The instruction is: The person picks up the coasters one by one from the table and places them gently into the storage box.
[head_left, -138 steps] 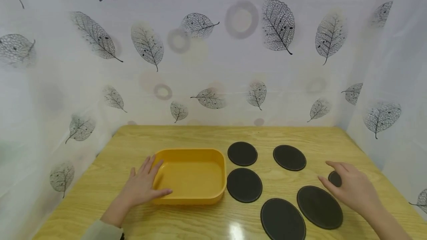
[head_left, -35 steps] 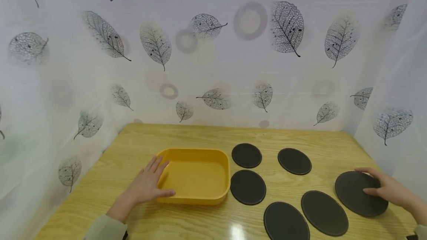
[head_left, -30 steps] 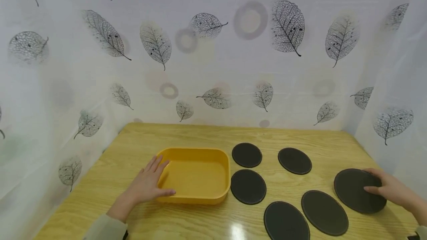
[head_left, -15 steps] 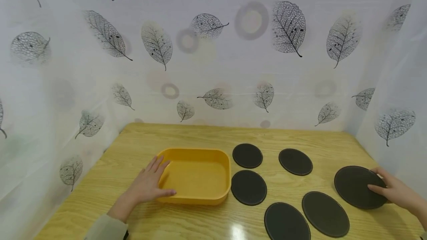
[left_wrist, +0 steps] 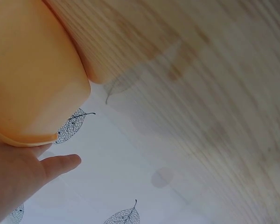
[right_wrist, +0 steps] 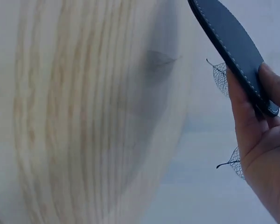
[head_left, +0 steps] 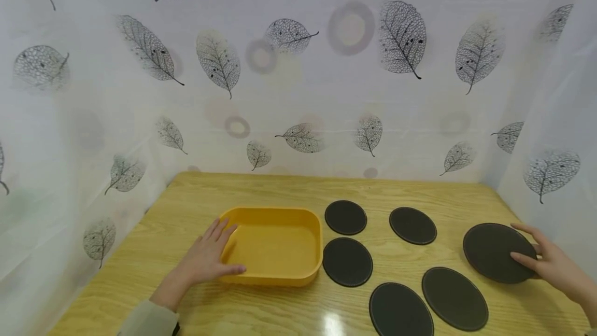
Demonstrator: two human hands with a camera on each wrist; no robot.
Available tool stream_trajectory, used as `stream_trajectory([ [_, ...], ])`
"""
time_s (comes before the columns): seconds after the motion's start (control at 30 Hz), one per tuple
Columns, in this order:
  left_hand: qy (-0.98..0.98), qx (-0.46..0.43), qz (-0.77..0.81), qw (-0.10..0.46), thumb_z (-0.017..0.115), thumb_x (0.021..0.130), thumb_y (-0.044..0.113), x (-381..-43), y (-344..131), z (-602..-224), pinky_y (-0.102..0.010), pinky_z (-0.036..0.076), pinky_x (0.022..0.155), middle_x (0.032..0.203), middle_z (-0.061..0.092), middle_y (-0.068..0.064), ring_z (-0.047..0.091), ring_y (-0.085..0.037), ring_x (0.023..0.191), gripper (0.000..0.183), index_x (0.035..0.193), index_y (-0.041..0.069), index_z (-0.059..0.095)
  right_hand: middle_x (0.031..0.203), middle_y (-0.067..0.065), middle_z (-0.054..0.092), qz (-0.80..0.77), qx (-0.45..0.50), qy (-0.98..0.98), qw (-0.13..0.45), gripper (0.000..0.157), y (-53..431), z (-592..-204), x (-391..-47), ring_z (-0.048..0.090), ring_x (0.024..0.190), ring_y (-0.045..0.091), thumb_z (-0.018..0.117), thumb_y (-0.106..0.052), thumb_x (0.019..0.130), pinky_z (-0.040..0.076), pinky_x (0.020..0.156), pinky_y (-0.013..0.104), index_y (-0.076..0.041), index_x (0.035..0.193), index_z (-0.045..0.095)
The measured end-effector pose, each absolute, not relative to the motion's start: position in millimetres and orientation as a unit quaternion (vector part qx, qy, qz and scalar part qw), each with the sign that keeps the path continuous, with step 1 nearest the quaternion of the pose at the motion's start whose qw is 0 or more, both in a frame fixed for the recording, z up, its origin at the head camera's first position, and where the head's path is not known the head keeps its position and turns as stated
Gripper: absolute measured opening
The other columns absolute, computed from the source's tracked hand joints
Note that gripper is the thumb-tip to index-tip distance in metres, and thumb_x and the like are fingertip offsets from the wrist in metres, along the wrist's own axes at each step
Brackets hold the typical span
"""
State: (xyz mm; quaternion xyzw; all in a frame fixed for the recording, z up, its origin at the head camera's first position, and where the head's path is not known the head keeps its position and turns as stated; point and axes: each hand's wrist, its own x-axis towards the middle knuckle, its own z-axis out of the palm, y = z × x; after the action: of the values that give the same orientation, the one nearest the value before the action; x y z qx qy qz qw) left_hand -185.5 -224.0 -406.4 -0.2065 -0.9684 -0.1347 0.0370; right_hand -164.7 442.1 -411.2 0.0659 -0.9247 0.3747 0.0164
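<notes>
In the head view my right hand (head_left: 555, 263) pinches a round black coaster (head_left: 498, 253) by its right edge, thumb on top, at the right of the table. The right wrist view shows the stitched rim of this coaster (right_wrist: 233, 51), tilted and apart from the wood, between thumb and fingers. My left hand (head_left: 202, 258) rests with spread, fairly straight fingers on the left rim of a yellow rectangular tray (head_left: 275, 280). Its thumb lies along the front rim. The left wrist view shows the tray wall (left_wrist: 42, 70) beside the hand; part of the fingers is hidden.
Several more black coasters lie flat on the wooden table: two beside the tray, a back one (head_left: 345, 217) and a front one (head_left: 347, 262); one farther right (head_left: 413, 226); two nearer the front (head_left: 401, 310) (head_left: 454, 298). A leaf-patterned white curtain (head_left: 298, 92) stands around the table.
My right hand has taken hold of the rightmost coaster and lifted it off the table, moving it slightly up and away. The left hand has stayed on the tray.
</notes>
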Motion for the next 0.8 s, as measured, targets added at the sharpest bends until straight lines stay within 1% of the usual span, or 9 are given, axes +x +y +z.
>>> stream_trajectory([
  [0.03,-0.968,-0.207,-0.135,0.037,0.056,0.070,0.064,-185,-224,-406,-0.066,0.028,0.083,0.142,0.018,-0.022,0.012,-0.039,0.129,0.095,0.137,0.002,0.029,0.108,0.043,0.037,0.375,0.069,-0.924,0.025,0.074,440,-410,-165,0.055,0.069,-0.005,0.051,-0.007,0.089,0.049,0.055,0.030,-0.031,0.142,0.005],
  [0.07,-0.968,-0.208,-0.134,0.037,0.056,0.070,0.064,-185,-224,-407,-0.066,0.028,0.083,0.142,0.019,-0.022,0.012,-0.039,0.129,0.095,0.137,0.002,0.029,0.105,0.043,0.041,0.381,0.070,-0.921,0.030,0.074,438,-409,-165,0.057,0.068,-0.001,0.051,-0.007,0.089,0.049,0.054,0.029,-0.034,0.141,0.005],
  [0.17,-0.968,-0.209,-0.133,0.040,0.057,0.070,0.064,-185,-225,-407,-0.066,0.028,0.082,0.142,0.019,-0.022,0.013,-0.039,0.129,0.095,0.137,0.002,0.029,0.095,0.033,0.052,0.399,0.069,-0.913,0.045,0.074,431,-404,-167,0.060,0.066,0.006,0.051,-0.004,0.089,0.049,0.053,0.029,-0.037,0.139,0.008],
  [0.23,-0.968,-0.208,-0.133,0.041,0.057,0.070,0.064,-186,-225,-407,-0.066,0.028,0.082,0.142,0.019,-0.021,0.013,-0.039,0.129,0.095,0.137,0.002,0.029,0.090,0.024,0.056,0.419,0.067,-0.904,0.052,0.073,426,-401,-168,0.062,0.065,0.010,0.051,-0.004,0.089,0.050,0.053,0.030,-0.038,0.138,0.010],
  [0.37,-0.968,-0.208,-0.134,0.040,0.056,0.070,0.064,-186,-225,-407,-0.067,0.027,0.082,0.142,0.018,-0.021,0.013,-0.039,0.129,0.095,0.137,0.002,0.028,0.088,0.002,0.057,0.467,0.065,-0.879,0.068,0.070,415,-395,-171,0.063,0.066,0.013,0.050,-0.002,0.089,0.051,0.055,0.030,-0.037,0.137,0.015],
  [0.47,-0.968,-0.208,-0.135,0.042,0.056,0.070,0.064,-186,-225,-407,-0.067,0.027,0.083,0.142,0.018,-0.021,0.013,-0.039,0.129,0.095,0.137,0.003,0.028,0.086,-0.007,0.054,0.502,0.063,-0.859,0.074,0.069,406,-391,-172,0.063,0.066,0.013,0.051,0.000,0.088,0.051,0.056,0.028,-0.034,0.138,0.018],
  [0.6,-0.968,-0.208,-0.134,0.043,0.055,0.070,0.065,-186,-225,-407,-0.066,0.028,0.083,0.142,0.019,-0.021,0.013,-0.039,0.129,0.096,0.137,0.002,0.029,0.085,-0.004,0.052,0.542,0.057,-0.836,0.063,0.065,391,-384,-174,0.063,0.067,0.011,0.050,-0.001,0.088,0.051,0.057,0.027,-0.033,0.136,0.020],
  [0.67,-0.968,-0.209,-0.135,0.043,0.055,0.070,0.066,-186,-225,-407,-0.066,0.028,0.083,0.142,0.019,-0.022,0.013,-0.039,0.129,0.096,0.137,0.002,0.029,0.084,-0.001,0.053,0.568,0.053,-0.819,0.055,0.061,382,-381,-176,0.063,0.067,0.013,0.051,-0.001,0.088,0.051,0.058,0.027,-0.036,0.131,0.024],
  [0.8,-0.968,-0.209,-0.136,0.043,0.055,0.070,0.066,-185,-225,-407,-0.065,0.028,0.084,0.141,0.020,-0.022,0.013,-0.039,0.129,0.096,0.137,0.001,0.029,0.083,0.000,0.054,0.604,0.053,-0.793,0.054,0.058,364,-377,-178,0.063,0.065,0.015,0.052,-0.001,0.087,0.051,0.057,0.027,-0.033,0.129,0.028],
])
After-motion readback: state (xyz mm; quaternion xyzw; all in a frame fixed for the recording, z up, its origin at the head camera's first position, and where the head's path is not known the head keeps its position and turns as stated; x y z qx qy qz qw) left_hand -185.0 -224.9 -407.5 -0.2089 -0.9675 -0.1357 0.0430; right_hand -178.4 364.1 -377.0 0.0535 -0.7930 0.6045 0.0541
